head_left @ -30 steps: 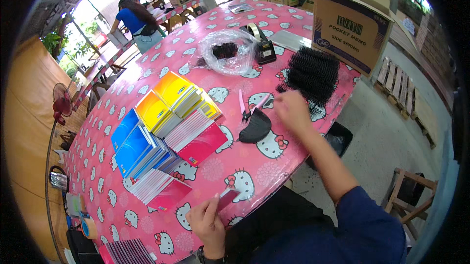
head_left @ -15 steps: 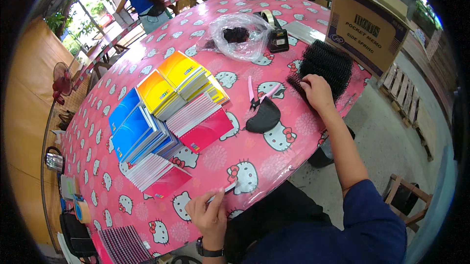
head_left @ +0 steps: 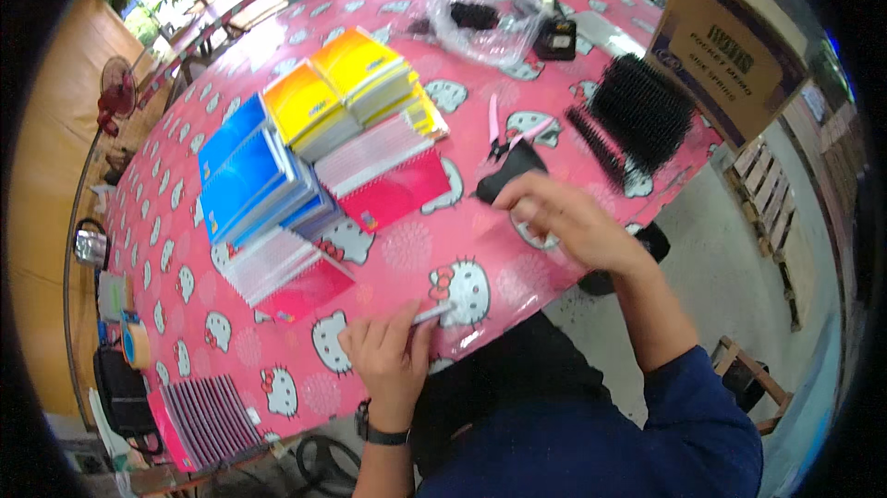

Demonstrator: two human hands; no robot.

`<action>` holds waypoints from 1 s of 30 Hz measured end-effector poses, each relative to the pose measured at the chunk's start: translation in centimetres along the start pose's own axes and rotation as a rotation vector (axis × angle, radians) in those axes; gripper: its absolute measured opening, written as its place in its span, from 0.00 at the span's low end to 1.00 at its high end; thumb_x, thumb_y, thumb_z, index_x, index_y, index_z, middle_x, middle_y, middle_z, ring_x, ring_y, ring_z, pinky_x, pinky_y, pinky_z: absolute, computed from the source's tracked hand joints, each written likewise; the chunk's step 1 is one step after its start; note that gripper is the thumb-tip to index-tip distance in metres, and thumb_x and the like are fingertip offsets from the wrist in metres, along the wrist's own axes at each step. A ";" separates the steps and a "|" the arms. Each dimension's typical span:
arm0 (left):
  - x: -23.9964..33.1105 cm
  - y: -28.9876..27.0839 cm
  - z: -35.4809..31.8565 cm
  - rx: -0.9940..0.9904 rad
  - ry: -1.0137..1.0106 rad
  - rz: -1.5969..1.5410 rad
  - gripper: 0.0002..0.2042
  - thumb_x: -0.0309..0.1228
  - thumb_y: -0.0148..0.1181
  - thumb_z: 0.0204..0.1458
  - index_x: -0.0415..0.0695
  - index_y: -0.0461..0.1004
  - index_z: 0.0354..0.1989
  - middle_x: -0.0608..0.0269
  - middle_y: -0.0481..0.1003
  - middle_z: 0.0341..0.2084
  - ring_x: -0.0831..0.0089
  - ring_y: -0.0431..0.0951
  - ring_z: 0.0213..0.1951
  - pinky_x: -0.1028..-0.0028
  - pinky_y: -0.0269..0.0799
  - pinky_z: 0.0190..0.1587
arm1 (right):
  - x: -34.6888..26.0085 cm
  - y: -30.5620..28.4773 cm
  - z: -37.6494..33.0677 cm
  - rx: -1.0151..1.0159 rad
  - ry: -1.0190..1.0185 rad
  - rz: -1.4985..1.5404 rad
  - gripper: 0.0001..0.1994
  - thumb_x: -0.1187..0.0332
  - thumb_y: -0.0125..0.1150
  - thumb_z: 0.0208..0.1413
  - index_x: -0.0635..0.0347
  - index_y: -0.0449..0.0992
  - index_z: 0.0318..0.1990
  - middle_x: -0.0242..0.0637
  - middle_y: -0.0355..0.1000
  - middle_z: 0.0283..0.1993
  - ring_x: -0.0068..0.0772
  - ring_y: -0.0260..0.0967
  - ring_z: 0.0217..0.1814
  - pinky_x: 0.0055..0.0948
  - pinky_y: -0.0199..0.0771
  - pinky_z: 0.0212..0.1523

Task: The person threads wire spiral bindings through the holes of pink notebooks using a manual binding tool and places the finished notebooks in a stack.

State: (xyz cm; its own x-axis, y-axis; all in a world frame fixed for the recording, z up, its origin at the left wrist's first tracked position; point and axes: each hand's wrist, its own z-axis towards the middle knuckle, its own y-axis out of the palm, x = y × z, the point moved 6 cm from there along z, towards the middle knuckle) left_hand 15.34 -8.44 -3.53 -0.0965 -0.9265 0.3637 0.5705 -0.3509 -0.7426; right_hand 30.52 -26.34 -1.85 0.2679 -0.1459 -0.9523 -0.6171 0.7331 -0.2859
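Observation:
Near the table's front edge my left hand (head_left: 386, 355) is closed on a thin notebook (head_left: 434, 312), seen almost edge-on as a pale strip. My right hand (head_left: 573, 225) hovers over the table to the right, fingers pinched together; what they hold, if anything, is too small and blurred to make out. Just beyond its fingertips lie a black rounded pouch (head_left: 514, 171) and pink-handled pliers (head_left: 504, 141). Farther right rests a pile of black binding coils (head_left: 642, 110), with a separate row of coils (head_left: 596, 144) beside it.
Stacks of yellow notebooks (head_left: 356, 64), blue notebooks (head_left: 242, 186) and pink notebooks (head_left: 393, 193) stand left of centre. Bound notebooks (head_left: 208, 419) lie at the near left. Behind are a plastic bag (head_left: 443, 22), a tape dispenser (head_left: 555, 39) and a cardboard box (head_left: 725, 54).
My right hand has left the coil pile and come nearer and left, past the pouch. My left hand stays with the notebook. The whole view has shifted slightly.

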 end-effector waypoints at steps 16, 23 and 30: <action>0.3 0.4 0.4 -0.023 0.016 -0.032 0.10 0.31 0.66 0.38 0.52 0.78 0.31 0.72 0.72 0.23 0.72 0.67 0.29 0.71 0.54 0.36 | -0.1 6.9 -0.5 -0.237 -0.280 -0.102 0.10 0.77 0.64 0.41 0.60 0.76 0.35 0.38 0.71 0.33 0.38 0.69 0.38 0.33 0.69 0.40; 1.1 0.2 0.2 -0.077 -0.014 -0.030 0.10 0.30 0.67 0.37 0.49 0.77 0.31 0.67 0.72 0.25 0.68 0.68 0.31 0.69 0.57 0.37 | 0.3 6.9 -1.3 -0.208 -0.239 -0.249 0.14 0.71 0.63 0.45 0.59 0.70 0.42 0.45 0.71 0.37 0.49 0.67 0.41 0.41 0.67 0.40; 2.5 0.7 0.8 -0.163 0.045 -0.157 0.09 0.32 0.66 0.38 0.47 0.75 0.30 0.63 0.73 0.26 0.64 0.70 0.31 0.66 0.58 0.35 | 1.0 8.1 -1.5 -0.488 -0.021 -0.407 0.11 0.64 0.56 0.54 0.64 0.70 0.37 0.44 0.69 0.37 0.45 0.67 0.42 0.37 0.67 0.42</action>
State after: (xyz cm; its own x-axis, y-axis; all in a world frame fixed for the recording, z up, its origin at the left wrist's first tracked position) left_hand 16.17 -10.93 -2.68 -0.2122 -0.8629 0.4587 0.4063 -0.5048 -0.7617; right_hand 24.71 -21.51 -5.30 0.5634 -0.3321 -0.7565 -0.7276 0.2342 -0.6447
